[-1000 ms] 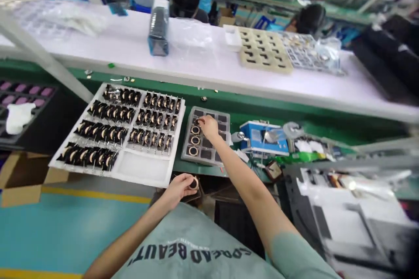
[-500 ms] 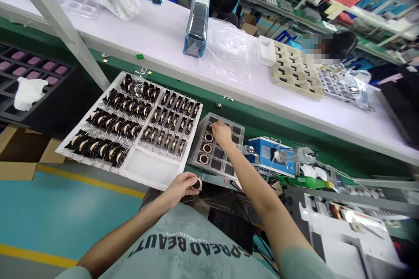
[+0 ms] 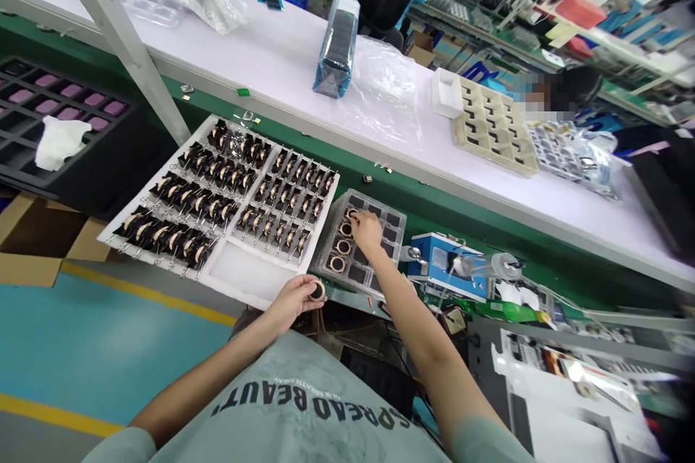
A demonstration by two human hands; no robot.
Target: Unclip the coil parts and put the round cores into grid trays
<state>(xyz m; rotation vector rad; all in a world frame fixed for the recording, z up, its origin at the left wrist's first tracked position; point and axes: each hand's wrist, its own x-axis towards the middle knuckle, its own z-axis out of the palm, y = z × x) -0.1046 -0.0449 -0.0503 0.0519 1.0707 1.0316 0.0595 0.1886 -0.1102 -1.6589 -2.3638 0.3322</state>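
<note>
- Rings [image 3: 343, 247] sit in a line along one side of the clear tray [image 3: 359, 273], from 11 o'clock down to 8 o'clock.
- The right hand [image 3: 368, 231] is over the tray. Its fingertips bunch at the top ring of the line; I can't tell if they pinch it.
- The left hand [image 3: 296, 298] pinches one more ring [image 3: 320, 292], thumb and fingers tight on it. The tray is at 2 o'clock from this hand.
- Done so far: three rings show fully in pockets, plus the one at the fingertips. The tray looks only partly filled.
- Left: many other pockets show just black pads [image 3: 389, 233]. The arm hides some.
- At 11 o'clock from the left hand, a white tray [image 3: 239, 268] has clips [image 3: 166, 239] in seven parts.
- At 3 o'clock from the clear tray is a blue box [image 3: 426, 268].
</note>
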